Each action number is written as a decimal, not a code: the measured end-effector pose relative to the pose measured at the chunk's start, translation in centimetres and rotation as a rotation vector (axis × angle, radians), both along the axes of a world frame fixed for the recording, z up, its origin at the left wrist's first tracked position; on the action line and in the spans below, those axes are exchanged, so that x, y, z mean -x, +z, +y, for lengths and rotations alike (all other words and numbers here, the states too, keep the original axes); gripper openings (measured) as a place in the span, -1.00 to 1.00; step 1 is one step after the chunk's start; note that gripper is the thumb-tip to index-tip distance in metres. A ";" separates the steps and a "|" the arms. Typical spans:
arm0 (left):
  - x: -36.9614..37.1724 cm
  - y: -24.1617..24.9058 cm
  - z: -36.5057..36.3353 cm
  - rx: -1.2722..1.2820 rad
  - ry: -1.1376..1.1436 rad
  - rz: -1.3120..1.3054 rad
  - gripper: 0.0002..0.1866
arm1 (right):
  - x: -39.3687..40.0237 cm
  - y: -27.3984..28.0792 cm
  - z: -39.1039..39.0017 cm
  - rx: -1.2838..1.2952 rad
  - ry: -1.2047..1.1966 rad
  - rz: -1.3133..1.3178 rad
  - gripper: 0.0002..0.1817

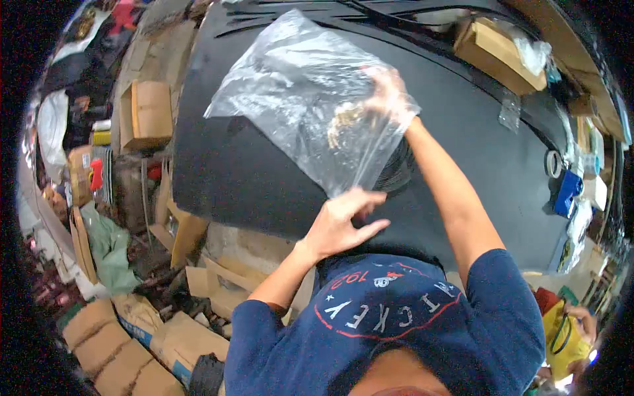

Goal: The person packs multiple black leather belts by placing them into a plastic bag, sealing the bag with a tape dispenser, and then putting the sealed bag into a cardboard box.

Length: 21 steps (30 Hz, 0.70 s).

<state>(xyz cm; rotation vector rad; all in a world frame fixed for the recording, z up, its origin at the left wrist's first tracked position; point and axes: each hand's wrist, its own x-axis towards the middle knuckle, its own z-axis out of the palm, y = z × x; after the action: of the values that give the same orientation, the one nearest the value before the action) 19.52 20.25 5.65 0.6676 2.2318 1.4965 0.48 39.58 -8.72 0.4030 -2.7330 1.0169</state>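
Observation:
A large clear plastic bag [284, 79] spreads over the black tabletop [218, 165], wrinkled and shiny. My right hand [388, 96] is at the bag's right side, seen through the film, its fingers apart and partly blurred. Left of those fingers, a gold-coloured patch [343, 124] shows through the plastic; I cannot make out what it is. At the bag's lower corner is my left hand [343, 221], fingers closed on the film and thumb stretched out to the right. Under the bag's right edge, a coil of thin black strips [396, 168] is partly hidden.
Long black strips [370, 16] lie along the table's far edge. A cardboard box [498, 56] stands at the far right, with a tape roll [553, 164] and a blue packet [568, 193] nearer. Cartons [148, 112] crowd the left floor. Another person [568, 333] is at lower right.

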 end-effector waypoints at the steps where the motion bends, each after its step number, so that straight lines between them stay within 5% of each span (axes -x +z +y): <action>1: 2.0 1.0 1.6 -0.080 0.044 0.135 -0.58 | -0.1 1.0 -0.3 -0.048 -0.002 -0.042 -0.16; 3: 6.0 0.8 5.3 0.074 0.062 0.537 -0.38 | -0.2 -2.1 -0.4 -0.001 -0.058 0.085 -0.15; 5: 8.6 -0.4 8.5 0.465 0.031 0.642 -0.19 | 0.0 -2.1 -0.2 0.143 -0.015 0.127 -0.22; 8: 11.1 -7.0 9.7 0.782 0.028 0.942 -0.30 | -1.2 -2.1 -0.3 -0.007 -0.018 0.190 -0.50; 11: 14.7 -4.9 9.0 0.706 -0.010 0.798 -0.51 | -1.8 -3.8 -1.3 -0.299 -0.040 0.318 -0.51; 12: 16.0 -4.9 9.1 0.505 0.044 0.848 -0.67 | -0.7 -5.5 -0.9 0.336 0.204 0.038 -0.50; 14: 16.6 -4.6 10.5 0.639 0.037 0.826 -0.70 | -1.7 -1.2 -2.3 0.170 0.018 0.258 -0.54; 16: 17.0 -5.3 12.9 0.782 0.059 0.727 -0.78 | -2.2 4.1 -1.6 -0.199 -0.034 -0.020 -0.47; 19: 16.3 -5.4 15.7 1.022 0.079 0.916 -0.88 | -1.3 -0.1 -1.2 -0.132 -0.006 0.229 -0.26; 21: 17.6 -5.7 16.7 0.578 -0.350 0.692 -0.85 | -1.4 -1.5 -1.7 0.032 0.074 0.409 -0.28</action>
<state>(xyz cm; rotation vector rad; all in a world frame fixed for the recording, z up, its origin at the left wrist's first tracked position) 1.93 36.98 -0.01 1.4213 2.6416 0.4255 1.84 37.87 -10.24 0.6334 -2.3492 0.8798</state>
